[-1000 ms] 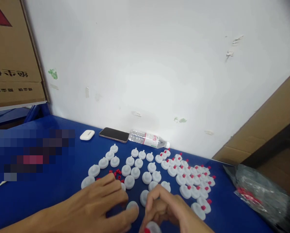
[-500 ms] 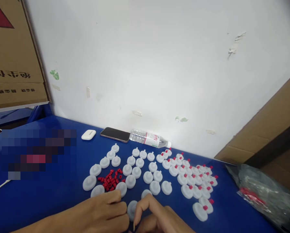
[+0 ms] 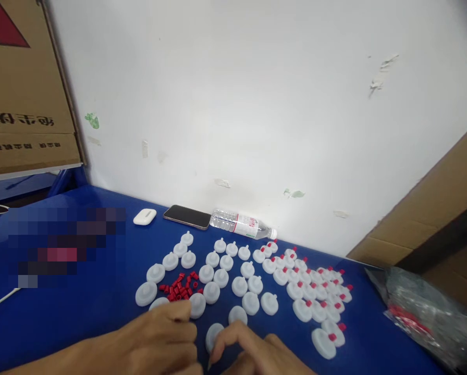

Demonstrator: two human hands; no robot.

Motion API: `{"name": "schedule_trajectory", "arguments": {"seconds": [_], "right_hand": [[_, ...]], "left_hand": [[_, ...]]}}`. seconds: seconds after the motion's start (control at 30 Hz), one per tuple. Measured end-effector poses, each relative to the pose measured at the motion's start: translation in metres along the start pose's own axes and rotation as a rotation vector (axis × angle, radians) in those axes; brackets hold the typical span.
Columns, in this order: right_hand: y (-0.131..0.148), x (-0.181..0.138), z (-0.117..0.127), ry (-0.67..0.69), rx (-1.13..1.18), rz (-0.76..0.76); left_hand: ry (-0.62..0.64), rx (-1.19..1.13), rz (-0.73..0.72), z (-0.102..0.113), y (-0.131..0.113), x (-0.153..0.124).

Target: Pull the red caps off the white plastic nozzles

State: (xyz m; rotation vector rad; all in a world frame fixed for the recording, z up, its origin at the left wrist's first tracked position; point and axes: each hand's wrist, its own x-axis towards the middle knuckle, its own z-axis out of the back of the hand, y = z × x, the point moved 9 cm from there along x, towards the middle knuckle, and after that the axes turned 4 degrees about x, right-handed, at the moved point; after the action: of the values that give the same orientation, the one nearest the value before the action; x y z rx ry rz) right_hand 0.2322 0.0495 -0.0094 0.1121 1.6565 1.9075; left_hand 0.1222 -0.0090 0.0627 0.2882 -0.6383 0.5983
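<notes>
Low at the frame's bottom edge, my left hand (image 3: 155, 338) is curled closed just in front of the small red caps (image 3: 181, 287). Its fingertips are hidden, so I cannot tell what it grips. Beside it my right hand (image 3: 255, 349) has its fingers bent inward, the index finger overlapping the edge of a white round lid with a short spout (image 3: 213, 335). Whatever lies between those fingers is out of sight. Several more white spouted lids (image 3: 220, 278) stand around the red pile. At the right, a group of white lids (image 3: 303, 309) carries red caps on the spouts.
Along the wall (image 3: 233, 104) lie a white earphone case (image 3: 145, 216), a phone (image 3: 187, 216) and a plastic bottle (image 3: 239, 224) on its side. A clear bag with red pieces (image 3: 425, 317) rests at the right. Cardboard boxes (image 3: 22, 78) flank the blue table (image 3: 100, 291).
My left hand has shifted a little left and down, away from my right hand. My right hand sits slightly lower, showing more of the white lid behind it. The view moved slightly.
</notes>
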Motion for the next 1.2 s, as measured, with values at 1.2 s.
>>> {"name": "schedule_trajectory", "arguments": {"seconds": [1.2], "right_hand": [[-0.013, -0.084, 0.145, -1.171, -1.222, -0.177]], "left_hand": [[0.220, 0.245, 0.220, -0.013, 0.073, 0.001]]}}
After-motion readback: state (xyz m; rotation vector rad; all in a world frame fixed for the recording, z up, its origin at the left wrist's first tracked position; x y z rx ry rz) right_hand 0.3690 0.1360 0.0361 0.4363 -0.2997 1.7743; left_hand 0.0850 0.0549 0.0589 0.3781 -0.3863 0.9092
